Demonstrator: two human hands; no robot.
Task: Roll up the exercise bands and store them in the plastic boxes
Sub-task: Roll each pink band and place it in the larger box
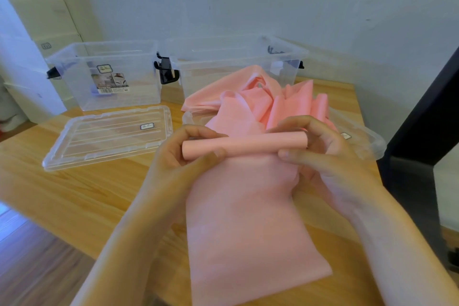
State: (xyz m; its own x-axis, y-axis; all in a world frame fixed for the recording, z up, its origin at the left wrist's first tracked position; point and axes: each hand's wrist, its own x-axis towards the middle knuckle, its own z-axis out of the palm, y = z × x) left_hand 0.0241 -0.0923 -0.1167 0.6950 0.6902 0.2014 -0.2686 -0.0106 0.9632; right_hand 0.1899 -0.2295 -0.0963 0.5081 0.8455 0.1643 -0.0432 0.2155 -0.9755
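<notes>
item: pale pink, thin, matte exercise band (248,218).
- form: one end is wound into a tight, smooth tube (244,145) that lies crosswise. the unrolled length runs from the tube toward the viewer as a flat, faintly creased sheet.
- location: the sheet lies on the light wooden desk (74,194), and the tube is held between both hands above it.
- left hand (178,154): fingers (198,131) curled over the tube's left end, thumb beneath, gripping it.
- right hand (323,149): fingers curled over the tube's right end, thumb pressed under it, gripping it.
- loose pink folds (248,102): crumpled just behind the tube. same band or another, cannot tell.
- clear plastic box with printed label (106,74) and second clear plastic box (236,62): side by side at the desk's far edge, tops open, black latches.
- clear plastic lid (106,136): flat before the labelled box.
- second clear lid (367,141): partly under the pink folds.
</notes>
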